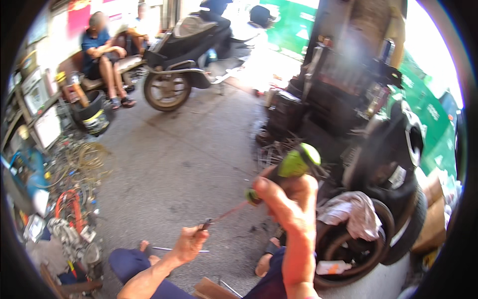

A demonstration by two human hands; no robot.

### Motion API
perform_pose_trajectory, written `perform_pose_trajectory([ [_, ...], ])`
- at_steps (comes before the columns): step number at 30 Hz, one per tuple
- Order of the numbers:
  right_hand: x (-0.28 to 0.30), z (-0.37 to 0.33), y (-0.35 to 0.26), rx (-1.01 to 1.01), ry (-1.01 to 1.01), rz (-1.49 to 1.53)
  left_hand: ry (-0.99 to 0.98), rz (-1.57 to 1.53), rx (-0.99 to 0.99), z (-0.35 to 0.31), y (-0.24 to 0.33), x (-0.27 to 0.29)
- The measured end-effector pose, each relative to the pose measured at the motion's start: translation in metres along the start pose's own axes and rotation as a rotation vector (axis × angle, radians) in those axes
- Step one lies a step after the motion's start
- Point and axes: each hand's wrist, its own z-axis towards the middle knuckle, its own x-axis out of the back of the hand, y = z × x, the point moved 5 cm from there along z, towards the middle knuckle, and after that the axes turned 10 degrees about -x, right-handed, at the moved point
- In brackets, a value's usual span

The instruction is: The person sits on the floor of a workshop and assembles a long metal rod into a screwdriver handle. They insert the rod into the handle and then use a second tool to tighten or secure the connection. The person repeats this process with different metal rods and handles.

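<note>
My right hand is closed around the green and black handle of a screwdriver, held up in front of me. Its thin reddish shaft runs down and left toward my left hand. Between the closed fingers of my left hand is a small dark part; the shaft's tip meets it, though blur hides exactly how they join. On the ground by my left foot lies a thin metal rod. Low between my legs shows a piece of brown cardboard.
Tyres with a pale cloth on them stand at my right, beside a cluttered rack. Wires and tools litter the left side. A scooter, a black bucket and two seated people are farther off.
</note>
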Motion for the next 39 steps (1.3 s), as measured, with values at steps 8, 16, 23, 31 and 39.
perform_pose_trajectory([
  [8,0.014,-0.004,0.003,-0.007,-0.003,0.08,-0.051,-0.001,-0.004,0.006,0.003,-0.01],
  [16,0.004,0.002,0.003,0.02,-0.071,-0.04,-0.031,0.015,0.015,0.003,0.01,-0.002],
  [23,0.014,-0.008,0.007,0.194,-0.013,0.016,-0.006,-0.06,-0.028,0.009,0.015,-0.012],
  [31,0.0,-0.012,0.007,0.113,-0.052,0.078,-0.058,-0.09,-0.003,0.0,-0.005,-0.005],
  [39,0.007,-0.011,0.007,0.058,-0.024,0.065,-0.105,-0.009,0.007,0.0,0.002,-0.009],
])
